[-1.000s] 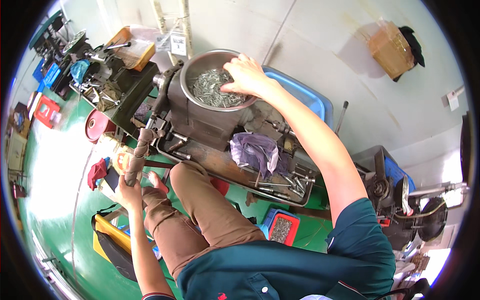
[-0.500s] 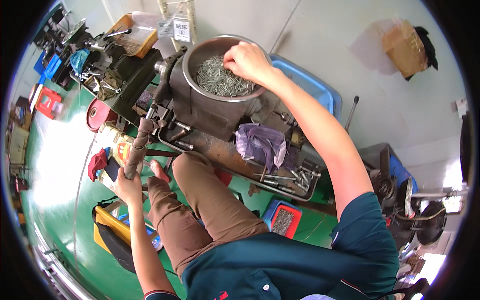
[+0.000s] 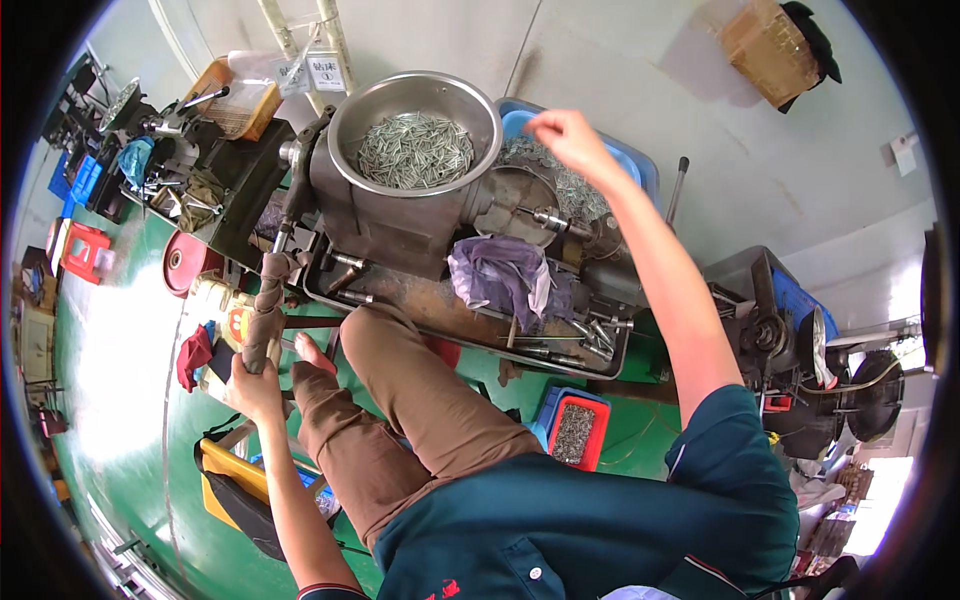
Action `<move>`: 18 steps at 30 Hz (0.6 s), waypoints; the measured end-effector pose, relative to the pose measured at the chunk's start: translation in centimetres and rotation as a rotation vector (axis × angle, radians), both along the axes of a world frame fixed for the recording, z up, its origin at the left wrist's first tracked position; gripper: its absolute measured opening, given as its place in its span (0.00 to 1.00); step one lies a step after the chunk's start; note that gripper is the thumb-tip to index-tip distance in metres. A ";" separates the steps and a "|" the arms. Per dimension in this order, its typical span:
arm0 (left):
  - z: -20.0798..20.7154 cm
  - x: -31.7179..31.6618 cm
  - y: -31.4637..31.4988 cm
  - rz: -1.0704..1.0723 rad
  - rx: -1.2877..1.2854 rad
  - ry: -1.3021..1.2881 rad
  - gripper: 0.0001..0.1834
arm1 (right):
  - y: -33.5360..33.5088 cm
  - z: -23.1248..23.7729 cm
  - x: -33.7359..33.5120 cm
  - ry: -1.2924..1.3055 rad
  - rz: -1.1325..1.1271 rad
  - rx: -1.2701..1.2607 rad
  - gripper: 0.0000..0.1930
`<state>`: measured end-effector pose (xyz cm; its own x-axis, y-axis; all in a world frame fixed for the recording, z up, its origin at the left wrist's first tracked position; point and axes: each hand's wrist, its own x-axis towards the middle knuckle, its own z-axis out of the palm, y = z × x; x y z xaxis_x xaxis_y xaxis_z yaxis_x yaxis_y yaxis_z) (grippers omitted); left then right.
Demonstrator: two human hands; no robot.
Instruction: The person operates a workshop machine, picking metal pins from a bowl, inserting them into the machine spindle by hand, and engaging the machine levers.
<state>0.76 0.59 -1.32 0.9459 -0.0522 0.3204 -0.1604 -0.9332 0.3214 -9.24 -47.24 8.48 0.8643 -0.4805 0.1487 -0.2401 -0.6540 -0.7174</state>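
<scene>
My left hand [image 3: 255, 388] is closed around the lower end of a cloth-wrapped machine lever [image 3: 268, 305]. My right hand [image 3: 572, 143] hovers above a blue tub [image 3: 648, 180] behind the machine, fingers pinched. Whatever may be between those fingertips is too small to make out. Left of it, a steel bowl [image 3: 455, 93] full of short metal pins [image 3: 415, 150] rests on top of the machine's grey housing [image 3: 385, 225]. Below my right hand, a chuck [image 3: 550, 218] points left toward the housing. Loose metal bits [image 3: 580, 192] lie in the blue tub.
A purple rag [image 3: 500, 275] lies on the machine bed, beside metal tool pieces [image 3: 595, 340]. Under the bed's front edge stands a red bin [image 3: 600, 440] of small metal parts. Another machine [image 3: 245, 170] stands at the left; a cardboard box [image 3: 765, 52] sits at the far right.
My right hand has left the pins in the bowl and moved right, over the blue tub. The left hand still grips the lever. The view has shifted a little.
</scene>
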 end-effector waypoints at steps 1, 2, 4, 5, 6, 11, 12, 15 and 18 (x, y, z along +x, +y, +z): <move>0.0 0.0 0.0 -0.008 0.008 -0.015 0.12 | 0.5 -1.3 -0.4 0.001 0.022 0.028 0.10; 0.1 -0.1 0.0 -0.007 0.005 -0.016 0.12 | 1.1 -2.7 -0.7 0.002 0.043 0.056 0.11; 0.5 -0.2 -0.3 0.033 -0.010 0.039 0.12 | 2.4 -4.6 -1.1 -0.018 0.021 0.173 0.09; 0.5 -0.4 -0.3 0.035 -0.014 0.035 0.12 | 2.6 -5.5 -1.3 0.003 -0.023 0.165 0.08; 0.3 -0.4 -0.2 0.034 -0.008 0.053 0.12 | 2.8 -6.1 -1.3 0.019 -0.069 0.157 0.08; -0.2 -0.3 -0.2 0.026 0.000 0.016 0.13 | 3.1 -7.0 -2.2 0.034 -0.110 0.190 0.07; -0.1 -0.4 -0.3 0.025 -0.005 0.019 0.13 | 3.1 -6.8 -2.4 0.029 -0.111 0.204 0.07; 0.4 -0.5 -0.2 0.020 -0.036 0.046 0.13 | 3.3 -7.4 -2.5 -0.009 -0.050 0.266 0.07; 0.9 -0.5 -0.5 0.007 -0.028 0.054 0.14 | 3.4 -7.3 -2.2 0.041 -0.045 0.239 0.07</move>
